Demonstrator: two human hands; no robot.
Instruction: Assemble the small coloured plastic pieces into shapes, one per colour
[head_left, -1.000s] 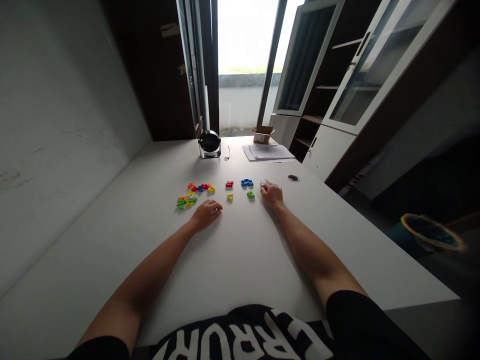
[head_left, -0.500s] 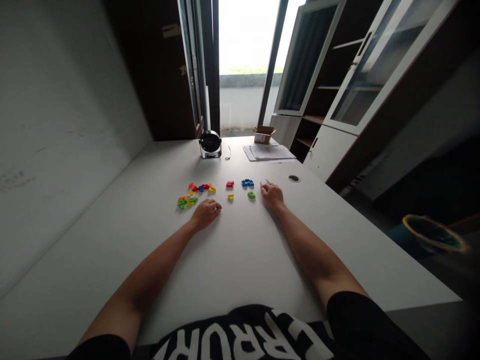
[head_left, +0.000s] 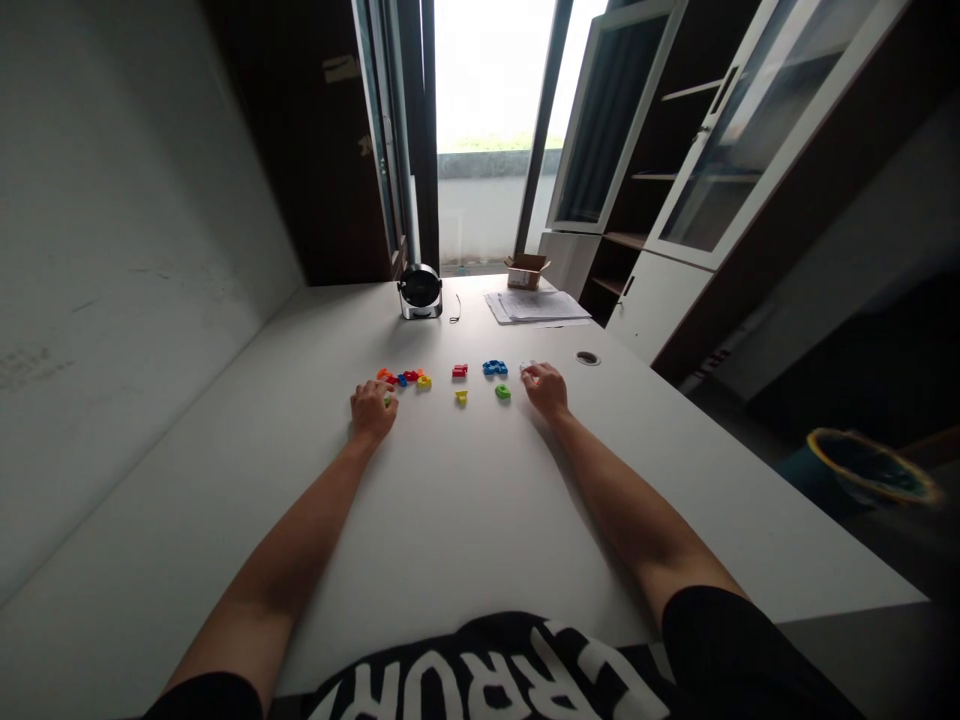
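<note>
My left hand (head_left: 373,410) rests on the left heap with its fingers curled down. A green plastic piece (head_left: 389,400) shows beside its thumb; what its fingers hold is hidden. Just beyond it lie small plastic pieces, among them a yellow piece (head_left: 424,382) and a red piece (head_left: 410,376). My right hand (head_left: 547,390) has its fingertips closed on a small white plastic piece (head_left: 527,368). Between my hands, spaced apart, are a red piece (head_left: 460,370), a yellow piece (head_left: 461,397), blue pieces (head_left: 495,368) and a rounded green piece (head_left: 503,392).
The white table (head_left: 450,520) meets a wall on the left. At its far side stand a round black device on a stand (head_left: 420,288), papers (head_left: 544,306) and an open cardboard box (head_left: 526,270). A cable hole (head_left: 588,358) lies right of my right hand.
My left hand has moved left, from beside the heap onto its near pieces, now covering most of the green ones. My right hand has stayed at the white piece.
</note>
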